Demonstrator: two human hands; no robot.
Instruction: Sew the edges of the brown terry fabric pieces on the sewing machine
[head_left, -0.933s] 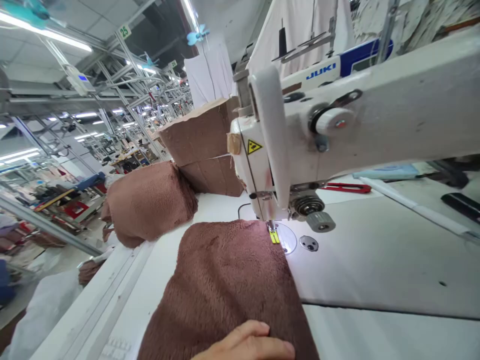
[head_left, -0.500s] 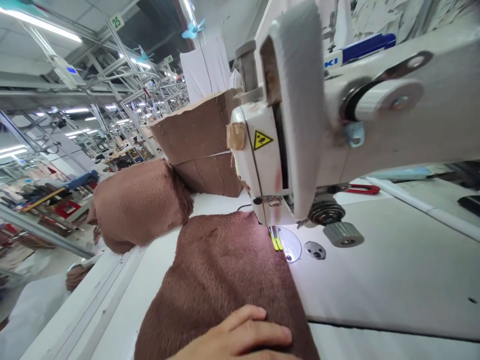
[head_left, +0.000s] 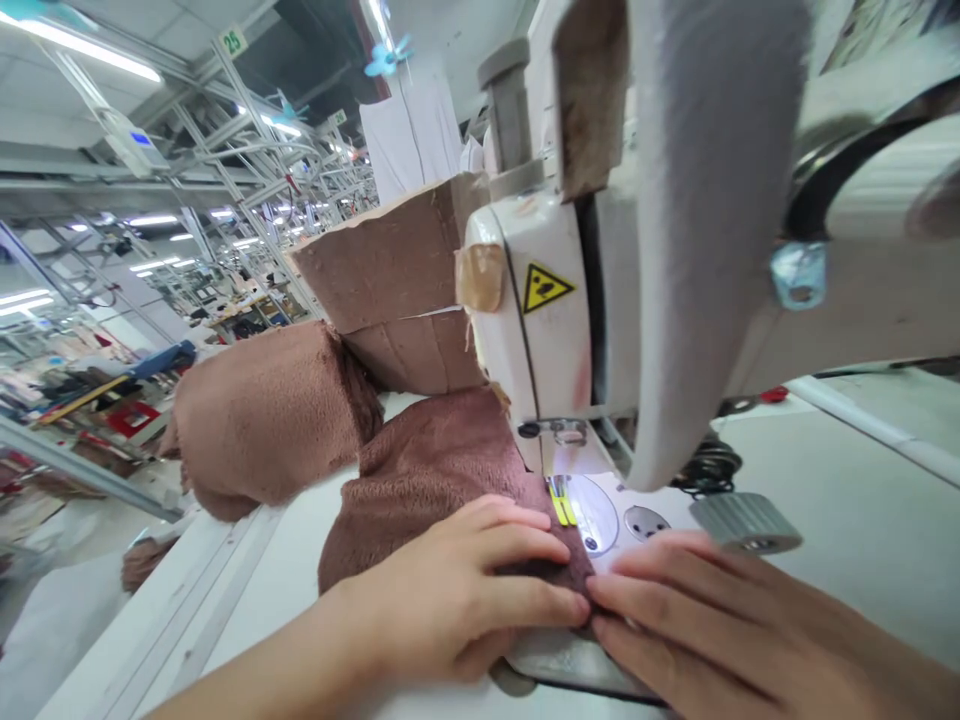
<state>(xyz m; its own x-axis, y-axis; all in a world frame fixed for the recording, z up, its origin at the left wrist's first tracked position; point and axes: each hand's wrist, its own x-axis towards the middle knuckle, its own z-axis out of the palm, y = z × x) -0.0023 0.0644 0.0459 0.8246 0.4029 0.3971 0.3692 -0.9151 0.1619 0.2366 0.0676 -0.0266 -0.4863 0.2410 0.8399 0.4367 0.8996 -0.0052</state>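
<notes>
A piece of brown fleece fabric (head_left: 427, 465) lies on the machine bed, its right edge under the yellow-marked presser foot (head_left: 561, 502) of a sewing machine (head_left: 532, 330). My left hand (head_left: 472, 580) is open and rests on top of the fabric, just in front of the foot, fingers pointing right. Opposite it, my right hand (head_left: 705, 620) has its fingers stretched out to the left. Its fingertips touch the near right edge of the fabric, close to the left fingertips. The needle's tip cannot be made out.
A folded stack of brown fleece (head_left: 270, 420) stands on the white table at the left. Behind it are brown cardboard pieces (head_left: 390, 255). A ribbed grey knob (head_left: 746, 522) sits right of the foot. A white rod (head_left: 877, 430) lies at the right.
The fabric has moved away from me past the foot and bunched up. My left hand has moved forward toward the foot, and my right hand has come into view. The camera has moved closer.
</notes>
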